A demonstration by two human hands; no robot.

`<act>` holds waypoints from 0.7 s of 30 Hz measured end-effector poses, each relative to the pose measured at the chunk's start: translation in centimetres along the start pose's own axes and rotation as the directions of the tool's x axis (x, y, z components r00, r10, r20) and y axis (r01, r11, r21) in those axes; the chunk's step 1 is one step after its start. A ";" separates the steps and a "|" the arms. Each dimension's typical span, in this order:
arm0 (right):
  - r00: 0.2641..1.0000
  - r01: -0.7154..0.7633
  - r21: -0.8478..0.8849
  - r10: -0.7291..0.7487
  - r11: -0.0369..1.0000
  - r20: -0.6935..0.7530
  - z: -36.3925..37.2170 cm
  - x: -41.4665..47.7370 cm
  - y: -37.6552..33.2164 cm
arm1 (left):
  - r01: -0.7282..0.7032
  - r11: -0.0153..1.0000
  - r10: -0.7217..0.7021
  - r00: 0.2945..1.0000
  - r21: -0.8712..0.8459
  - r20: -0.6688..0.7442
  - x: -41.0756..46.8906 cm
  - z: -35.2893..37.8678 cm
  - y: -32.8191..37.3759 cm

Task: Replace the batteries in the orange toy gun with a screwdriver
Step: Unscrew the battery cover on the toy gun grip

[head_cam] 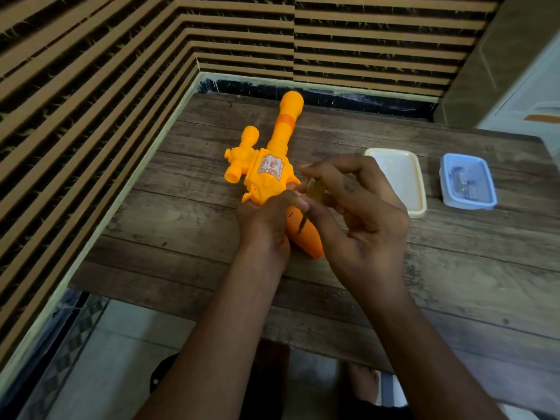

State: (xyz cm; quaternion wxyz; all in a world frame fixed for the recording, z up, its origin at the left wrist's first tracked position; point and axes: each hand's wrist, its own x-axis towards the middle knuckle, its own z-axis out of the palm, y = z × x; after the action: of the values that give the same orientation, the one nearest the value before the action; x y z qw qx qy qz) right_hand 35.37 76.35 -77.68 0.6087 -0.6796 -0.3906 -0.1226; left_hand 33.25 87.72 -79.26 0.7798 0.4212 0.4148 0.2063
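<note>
An orange toy gun (269,165) lies on the wooden table (169,213), barrel pointing away from me and its handle toward me. My left hand (266,222) grips the gun where the handle meets the body. My right hand (360,213) pinches a small screwdriver (312,195) with a yellowish translucent handle. Its metal tip stands on the side of the orange handle, at a small hole.
To the right on the table sit a white lid or shallow tray (400,180) and a light blue plastic box (468,181) with small items inside. Slatted wooden walls close off the left and far sides. The table's near edge lies below my forearms.
</note>
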 end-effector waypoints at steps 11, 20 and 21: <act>0.999 -0.009 0.032 0.008 0.999 0.043 -0.1 0.0 0.0 | 0.005 1.000 -0.004 0.999 0.018 -0.040 0.3 0.0 -0.1; 0.999 -0.013 0.047 0.012 0.999 0.035 -0.3 0.0 0.3 | 0.010 1.000 -0.009 0.999 0.028 -0.044 0.9 -0.2 -0.4; 0.999 -0.008 0.042 0.007 0.999 0.031 -0.3 0.0 0.3 | 0.002 1.000 -0.001 0.999 0.016 -0.036 0.9 -0.3 -0.5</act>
State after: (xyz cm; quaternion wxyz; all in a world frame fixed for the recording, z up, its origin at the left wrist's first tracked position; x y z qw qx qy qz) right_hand 35.66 76.11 -77.83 0.6171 -0.6699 -0.4000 -0.1018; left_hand 33.53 88.21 -80.16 0.7690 0.4234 0.4305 0.2099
